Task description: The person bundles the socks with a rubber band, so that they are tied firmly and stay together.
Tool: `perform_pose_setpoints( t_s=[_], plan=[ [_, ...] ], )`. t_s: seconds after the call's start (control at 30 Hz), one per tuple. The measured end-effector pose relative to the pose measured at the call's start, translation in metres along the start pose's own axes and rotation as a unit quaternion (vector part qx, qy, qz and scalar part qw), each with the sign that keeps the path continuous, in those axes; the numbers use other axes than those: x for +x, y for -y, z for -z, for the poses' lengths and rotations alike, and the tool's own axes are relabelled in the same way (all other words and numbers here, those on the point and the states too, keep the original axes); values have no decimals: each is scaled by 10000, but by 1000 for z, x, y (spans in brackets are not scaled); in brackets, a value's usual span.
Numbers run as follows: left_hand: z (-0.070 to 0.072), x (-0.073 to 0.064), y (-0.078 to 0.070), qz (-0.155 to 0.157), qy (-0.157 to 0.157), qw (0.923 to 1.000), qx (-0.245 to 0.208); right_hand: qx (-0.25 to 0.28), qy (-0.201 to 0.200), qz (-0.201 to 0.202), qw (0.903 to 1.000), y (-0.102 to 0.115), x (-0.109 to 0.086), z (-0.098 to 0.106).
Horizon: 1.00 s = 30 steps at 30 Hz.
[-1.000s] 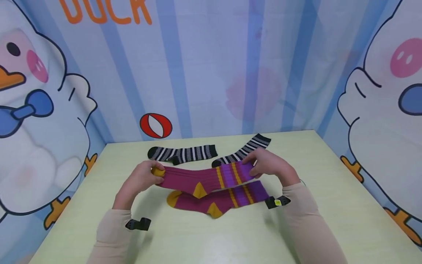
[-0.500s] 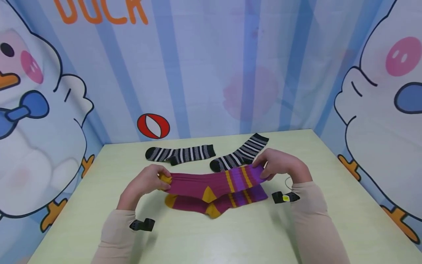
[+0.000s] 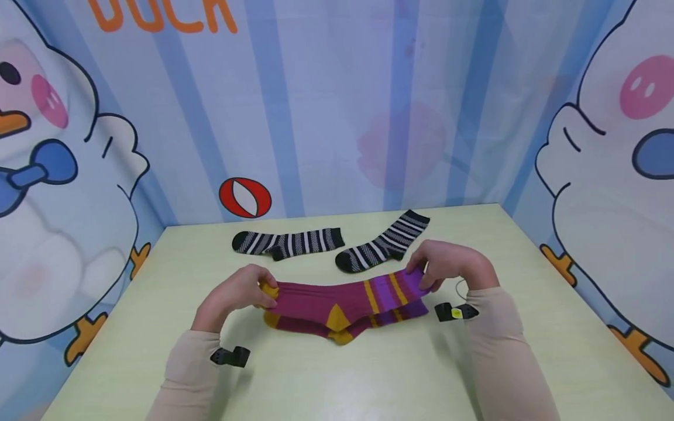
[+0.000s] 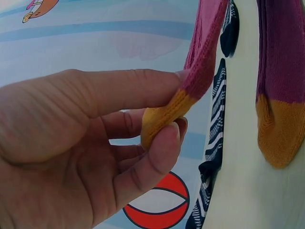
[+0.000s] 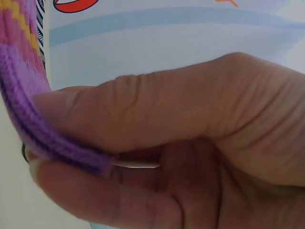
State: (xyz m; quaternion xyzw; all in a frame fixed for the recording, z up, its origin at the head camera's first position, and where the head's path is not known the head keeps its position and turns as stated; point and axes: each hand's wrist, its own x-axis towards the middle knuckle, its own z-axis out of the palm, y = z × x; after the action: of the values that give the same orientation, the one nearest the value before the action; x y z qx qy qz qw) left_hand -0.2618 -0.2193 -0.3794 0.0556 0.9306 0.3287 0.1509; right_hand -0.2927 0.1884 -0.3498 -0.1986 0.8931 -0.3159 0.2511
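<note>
Beige sleeves (image 3: 181, 374) are seen nearest, with a small black camera (image 3: 231, 356) worn at each wrist. On the pale table (image 3: 342, 386), a lower sock (image 3: 302, 327), maroon with yellow toe and heel, is laid flat and partly hidden by the matching upper sock (image 3: 310, 297). The latter is held stretched above it, its yellow toe pinched by the left hand (image 3: 237, 289), its purple cuff by the right hand (image 3: 450, 263). Beyond, a left striped sock (image 3: 295, 242) is laid crosswise, a right striped sock (image 3: 387, 242) at a slant. The back is closed off by a blue-striped curtain (image 3: 326, 105).
</note>
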Motion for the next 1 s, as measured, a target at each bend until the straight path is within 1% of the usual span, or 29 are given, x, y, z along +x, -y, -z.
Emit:
perform_pose_setpoints(
  t_s=[0.13, 0.27, 0.43, 0.67, 0.8, 1.0],
  plan=[
    [-3, 0, 0, -55, 201, 9998, 39, -16, 72, -72, 9999, -4, 2, 0],
    [-8, 3, 3, -148, 375, 9990, 191, 51, 201, -132, 9997, -8, 8, -5],
    [-15, 8, 7, -95, 394, 9989, 241, 89, 272, -271, 9992, -11, 16, -11],
    [-18, 11, 9, -55, 525, 9979, 383, -64, 352, -537, 9979, -10, 25, -17],
    [-20, 12, 10, -17, 544, 9977, 410, -85, 409, -641, 9971, -13, 29, -20],
    [-23, 12, 13, 42, 533, 9979, 358, -104, 319, -786, 9963, -18, 35, -26]
  ],
)
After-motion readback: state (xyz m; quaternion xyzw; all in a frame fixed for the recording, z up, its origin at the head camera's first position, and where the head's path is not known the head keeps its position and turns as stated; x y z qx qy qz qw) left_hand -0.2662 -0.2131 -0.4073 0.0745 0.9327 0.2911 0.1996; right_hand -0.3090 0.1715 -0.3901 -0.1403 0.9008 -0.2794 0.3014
